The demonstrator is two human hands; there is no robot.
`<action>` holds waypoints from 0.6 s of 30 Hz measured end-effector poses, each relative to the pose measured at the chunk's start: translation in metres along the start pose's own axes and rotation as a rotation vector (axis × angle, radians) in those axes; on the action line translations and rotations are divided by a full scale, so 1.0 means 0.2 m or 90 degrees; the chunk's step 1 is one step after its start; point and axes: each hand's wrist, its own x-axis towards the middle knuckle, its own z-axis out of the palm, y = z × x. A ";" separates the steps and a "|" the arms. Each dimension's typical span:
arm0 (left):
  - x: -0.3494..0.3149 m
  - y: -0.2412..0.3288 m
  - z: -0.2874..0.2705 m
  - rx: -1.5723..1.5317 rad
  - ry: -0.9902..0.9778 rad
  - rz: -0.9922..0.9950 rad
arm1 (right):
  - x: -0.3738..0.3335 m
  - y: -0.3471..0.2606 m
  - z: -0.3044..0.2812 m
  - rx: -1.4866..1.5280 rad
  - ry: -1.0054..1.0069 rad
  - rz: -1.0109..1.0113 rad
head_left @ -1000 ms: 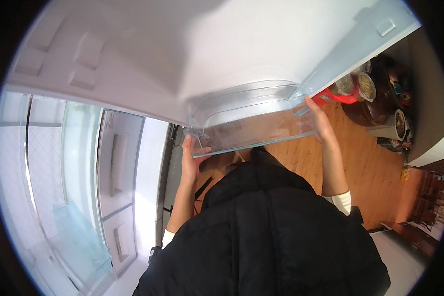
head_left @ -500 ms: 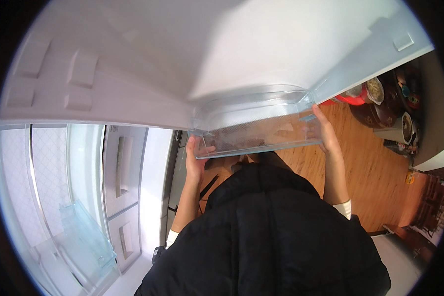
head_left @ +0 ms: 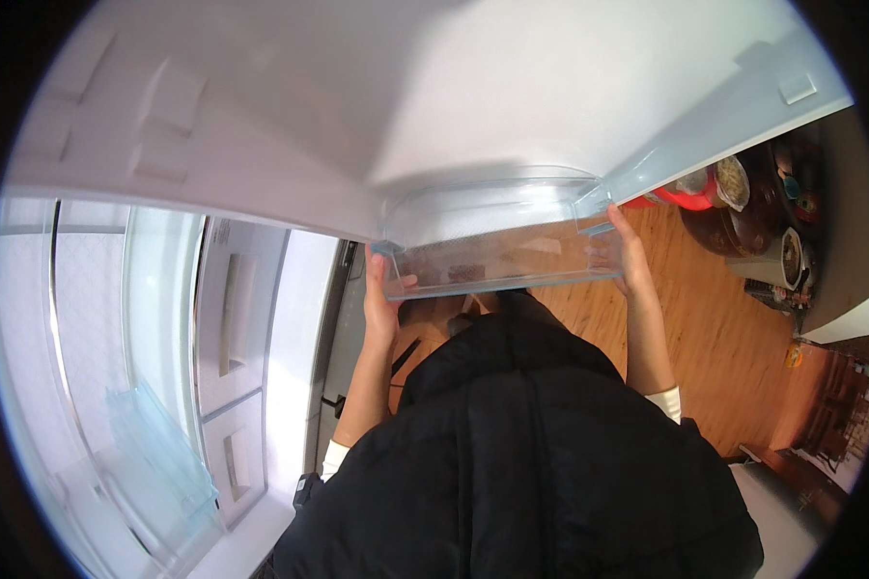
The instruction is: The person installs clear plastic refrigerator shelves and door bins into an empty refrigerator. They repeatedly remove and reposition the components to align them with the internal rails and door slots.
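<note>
A clear plastic door bin (head_left: 502, 256) spans the space between my hands, against the inner side of a white refrigerator door (head_left: 512, 106). My left hand (head_left: 384, 289) grips its left end, thumb on the outside and fingertips showing through the clear wall. Around the right end is my right hand (head_left: 630, 253), its thumb up by the top corner and its fingers seen through the plastic. The bin's back rim lies close to the door panel; whether it is seated on the side lugs cannot be made out.
On the left stands the open refrigerator with glass shelves (head_left: 87, 318), a pale blue clear bin (head_left: 164, 454) and white drawers (head_left: 237, 318). Wooden floor (head_left: 705, 338) stretches to the right. Beyond the door's edge are a red container (head_left: 690, 198) and a bowl (head_left: 792, 256).
The bin and both my hands have shifted slightly up toward the door panel. The door's lower left edge now sits higher in view. My grip stays the same.
</note>
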 end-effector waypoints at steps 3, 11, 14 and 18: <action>0.01 -0.02 -0.02 -0.009 -0.008 -0.005 | 0.01 0.02 0.00 0.007 -0.020 0.006; 0.03 -0.03 -0.04 -0.014 -0.001 -0.027 | 0.03 0.03 -0.05 0.027 -0.071 0.026; 0.02 -0.02 -0.03 -0.012 -0.002 -0.031 | 0.02 0.06 -0.07 0.071 -0.112 0.000; 0.01 -0.03 -0.03 -0.013 0.010 -0.027 | 0.01 0.11 -0.06 0.188 -0.142 -0.085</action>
